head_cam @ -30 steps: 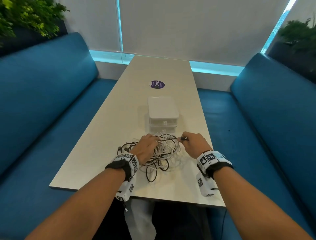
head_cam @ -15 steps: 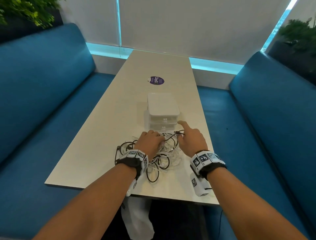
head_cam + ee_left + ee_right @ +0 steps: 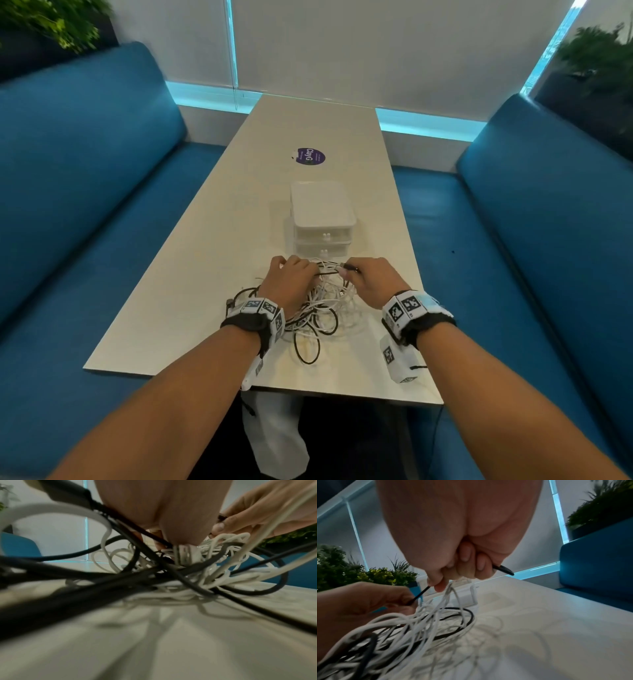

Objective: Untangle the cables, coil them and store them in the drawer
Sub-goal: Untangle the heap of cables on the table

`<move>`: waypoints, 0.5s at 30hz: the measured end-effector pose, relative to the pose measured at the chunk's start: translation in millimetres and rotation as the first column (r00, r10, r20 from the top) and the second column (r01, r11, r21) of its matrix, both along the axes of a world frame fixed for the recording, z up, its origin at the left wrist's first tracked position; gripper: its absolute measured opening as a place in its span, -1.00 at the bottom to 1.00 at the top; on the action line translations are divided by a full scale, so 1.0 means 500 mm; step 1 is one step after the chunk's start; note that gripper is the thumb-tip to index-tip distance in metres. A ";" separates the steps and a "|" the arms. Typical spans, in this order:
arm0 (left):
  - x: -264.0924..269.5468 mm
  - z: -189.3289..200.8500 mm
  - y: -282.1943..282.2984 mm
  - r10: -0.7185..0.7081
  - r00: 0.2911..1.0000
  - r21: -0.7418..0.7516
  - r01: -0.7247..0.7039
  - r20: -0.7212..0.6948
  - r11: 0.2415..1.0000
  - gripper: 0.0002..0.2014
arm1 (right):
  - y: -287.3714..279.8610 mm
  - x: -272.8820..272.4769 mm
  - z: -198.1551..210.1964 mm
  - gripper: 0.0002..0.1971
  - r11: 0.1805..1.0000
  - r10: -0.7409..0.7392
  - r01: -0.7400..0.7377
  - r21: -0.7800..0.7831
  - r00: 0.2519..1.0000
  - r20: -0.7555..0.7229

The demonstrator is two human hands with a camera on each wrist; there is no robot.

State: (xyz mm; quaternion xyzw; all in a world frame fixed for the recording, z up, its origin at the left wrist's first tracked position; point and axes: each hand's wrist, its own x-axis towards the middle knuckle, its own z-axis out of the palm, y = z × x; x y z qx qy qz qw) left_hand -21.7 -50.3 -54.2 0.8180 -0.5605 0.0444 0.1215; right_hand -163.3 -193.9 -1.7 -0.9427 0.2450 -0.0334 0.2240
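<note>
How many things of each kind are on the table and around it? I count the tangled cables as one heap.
Cable heap, black and white, single cables not countable: 1
Drawer unit: 1
Purple sticker: 1
Blue benches: 2
Plants: 2
Total: 7

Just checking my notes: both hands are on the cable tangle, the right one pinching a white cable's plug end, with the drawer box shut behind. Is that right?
One slip: the cable that the right hand pinches is black, not white, as the right wrist view shows. The left hand is on the tangle too, and the drawer box behind looks shut.
</note>
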 end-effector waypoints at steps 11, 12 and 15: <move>-0.012 0.019 -0.007 0.032 0.999 -0.035 -0.033 -0.019 0.999 -0.63 | -0.012 -0.034 0.010 -0.73 0.965 -0.244 0.239 -0.104 0.969 -0.036; -0.013 0.021 -0.009 0.004 1.000 -0.006 -0.004 -0.031 1.000 -0.61 | 0.004 -0.024 0.012 -0.73 0.967 -0.220 0.213 -0.142 0.975 -0.028; -0.015 0.024 -0.013 -0.076 0.990 -0.008 0.075 -0.122 0.997 -0.56 | 0.059 0.012 0.008 -0.73 0.982 -0.113 0.116 -0.147 0.993 0.032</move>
